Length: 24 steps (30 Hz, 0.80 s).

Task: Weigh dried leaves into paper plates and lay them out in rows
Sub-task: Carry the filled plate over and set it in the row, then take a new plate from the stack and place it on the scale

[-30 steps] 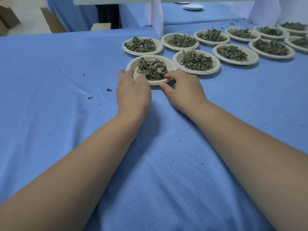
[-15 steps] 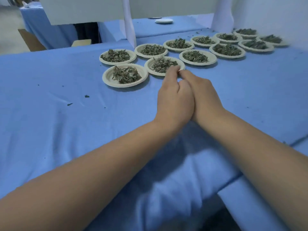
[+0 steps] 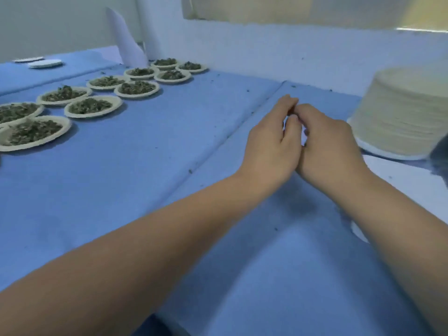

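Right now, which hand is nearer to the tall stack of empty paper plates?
Right. The right hand is just beside the stack of plates, not touching it; the left hand lies farther off, touching the right hand's other side.

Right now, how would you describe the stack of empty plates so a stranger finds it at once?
Start at the blue-covered table, then look to its right side, just beyond the right hand. There stands a stack of paper plates; unlike the plates of leaves laid in rows on the left, it is piled high.
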Motion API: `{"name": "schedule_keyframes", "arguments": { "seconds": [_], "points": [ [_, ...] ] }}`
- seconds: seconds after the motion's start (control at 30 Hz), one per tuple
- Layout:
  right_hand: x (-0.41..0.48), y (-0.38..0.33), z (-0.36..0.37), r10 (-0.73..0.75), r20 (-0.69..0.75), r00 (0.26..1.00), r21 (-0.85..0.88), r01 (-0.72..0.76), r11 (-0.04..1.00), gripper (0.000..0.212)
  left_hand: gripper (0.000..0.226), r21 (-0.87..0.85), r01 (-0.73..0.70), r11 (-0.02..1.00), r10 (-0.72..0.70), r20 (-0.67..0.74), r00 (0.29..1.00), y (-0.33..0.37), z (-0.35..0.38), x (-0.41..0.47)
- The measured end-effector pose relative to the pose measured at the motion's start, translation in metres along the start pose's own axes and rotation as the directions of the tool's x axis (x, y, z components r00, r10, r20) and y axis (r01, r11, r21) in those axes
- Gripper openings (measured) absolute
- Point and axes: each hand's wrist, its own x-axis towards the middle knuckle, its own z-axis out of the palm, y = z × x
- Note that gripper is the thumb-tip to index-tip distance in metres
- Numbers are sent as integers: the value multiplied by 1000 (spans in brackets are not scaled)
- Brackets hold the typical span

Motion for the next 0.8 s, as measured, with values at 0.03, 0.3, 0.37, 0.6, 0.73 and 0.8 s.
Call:
{"name": "schedule_keyframes", "arguments": {
  "seconds": [0.03, 0.3, 0.37, 0.6, 0.73, 0.8],
  "points": [
    [-11, 20, -16, 13, -48, 999, -36, -15, 999, 31, 40, 17, -54, 998, 53, 49, 997, 7, 23, 2],
    [-96, 156, -128, 292, -327, 899, -266, -384, 884, 38, 47, 291, -601, 744, 422, 493, 761, 81, 162, 39],
    [-111, 186, -146, 317, -396, 862, -392, -470, 791, 37, 50, 417, -672, 612, 395, 575, 716, 90, 183, 53],
    [-114, 222, -144, 600, -230, 766, -525, -617, 586, 40, 31, 693, -615, 375, 244, 567, 787, 99, 204, 90],
    [-112, 225, -137, 548, -250, 798, -528, -587, 614, 45, 25, 727, -618, 300, 237, 571, 786, 106, 199, 97],
    [-111, 226, -135, 539, -279, 795, -533, -595, 602, 45, 27, 736, -626, 258, 224, 585, 779, 110, 198, 98]
  ]
}}
